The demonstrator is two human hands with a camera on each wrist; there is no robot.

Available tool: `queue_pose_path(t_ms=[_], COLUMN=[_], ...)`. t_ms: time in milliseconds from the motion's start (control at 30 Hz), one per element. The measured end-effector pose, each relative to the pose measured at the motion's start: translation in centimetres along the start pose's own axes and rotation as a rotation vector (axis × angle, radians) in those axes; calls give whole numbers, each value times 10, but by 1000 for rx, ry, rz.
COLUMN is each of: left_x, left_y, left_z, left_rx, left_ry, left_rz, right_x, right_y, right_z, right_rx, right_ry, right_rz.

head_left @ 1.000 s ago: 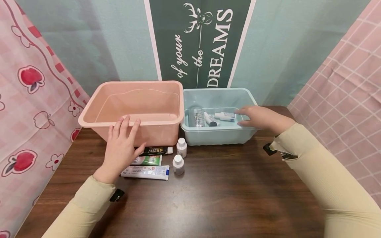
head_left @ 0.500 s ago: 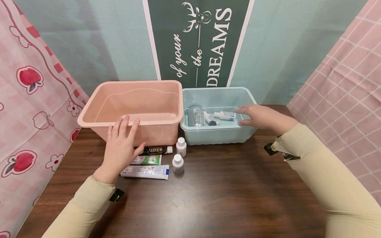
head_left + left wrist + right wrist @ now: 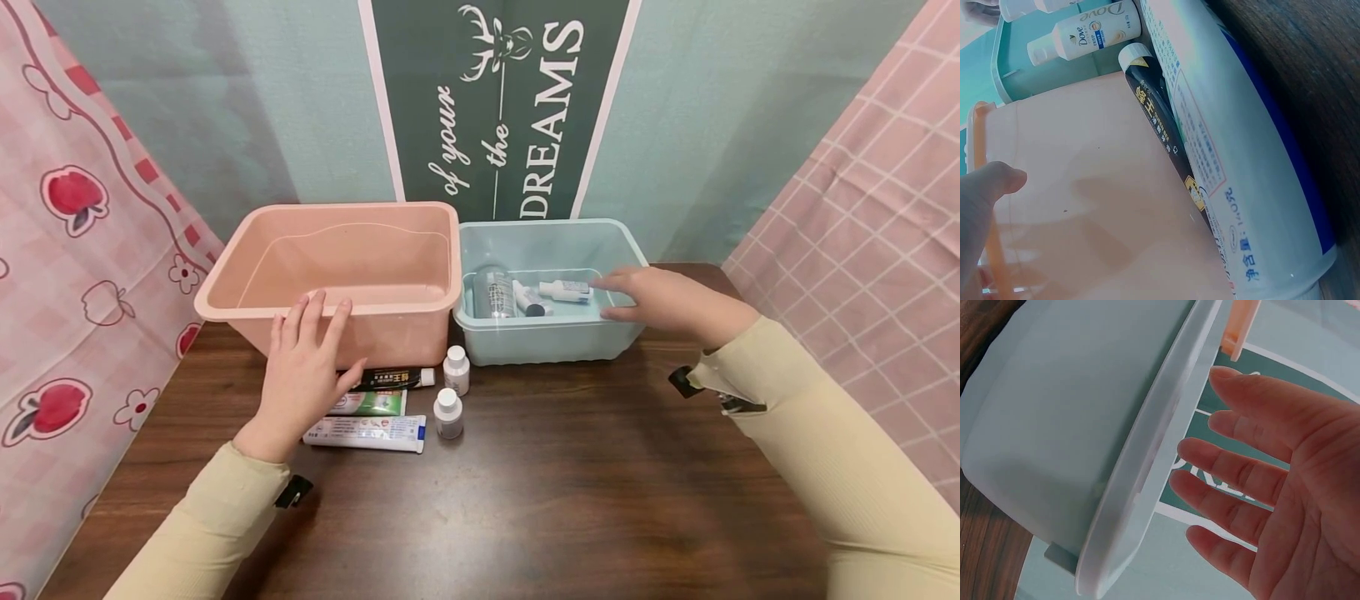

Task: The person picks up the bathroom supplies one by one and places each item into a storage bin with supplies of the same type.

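Note:
My left hand (image 3: 303, 367) rests its straight fingers on the front rim of a peach bin (image 3: 397, 340). In the left wrist view its thumb (image 3: 1005, 179) lies close to that rim. My right hand (image 3: 667, 298) reaches over the right end of a light blue bin (image 3: 551, 343), fingers spread and holding nothing, as the right wrist view shows. Inside the blue bin lie a clear bottle (image 3: 492, 293), a small white bottle (image 3: 566, 291) near the right fingertips, and a white bottle with a dark cap (image 3: 530, 301).
In front of the peach bin lie a black toothpaste tube (image 3: 390, 380), a green-and-white tube (image 3: 375, 404) and a white tube (image 3: 366, 432). Two small white capped bottles, one behind (image 3: 456, 372) and one in front (image 3: 448, 414), stand beside them. Patterned cloth surrounds the wooden table (image 3: 570, 500).
The right wrist and forearm have drifted slightly to the right. The left hand keeps its place on the peach bin, and the bottles and tubes have not moved.

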State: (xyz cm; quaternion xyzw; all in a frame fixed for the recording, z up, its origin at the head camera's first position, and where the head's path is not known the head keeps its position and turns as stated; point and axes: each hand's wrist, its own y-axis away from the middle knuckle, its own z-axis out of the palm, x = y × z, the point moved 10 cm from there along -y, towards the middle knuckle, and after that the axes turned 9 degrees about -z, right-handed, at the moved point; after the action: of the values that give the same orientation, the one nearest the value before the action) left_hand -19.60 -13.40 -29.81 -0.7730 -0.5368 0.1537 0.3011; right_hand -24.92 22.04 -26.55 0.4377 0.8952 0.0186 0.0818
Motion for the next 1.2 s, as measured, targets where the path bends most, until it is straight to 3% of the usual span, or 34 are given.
queue_pose_path(t_ms=[1200], left_x=[-1], left_y=[1], left_z=[1], left_rx=[-2], left_ry=[3], left_rz=[-3], right_x=[-23], right_y=[19], right_z=[-1], right_rx=[82], right_ry=[54], right_rz=[-100])
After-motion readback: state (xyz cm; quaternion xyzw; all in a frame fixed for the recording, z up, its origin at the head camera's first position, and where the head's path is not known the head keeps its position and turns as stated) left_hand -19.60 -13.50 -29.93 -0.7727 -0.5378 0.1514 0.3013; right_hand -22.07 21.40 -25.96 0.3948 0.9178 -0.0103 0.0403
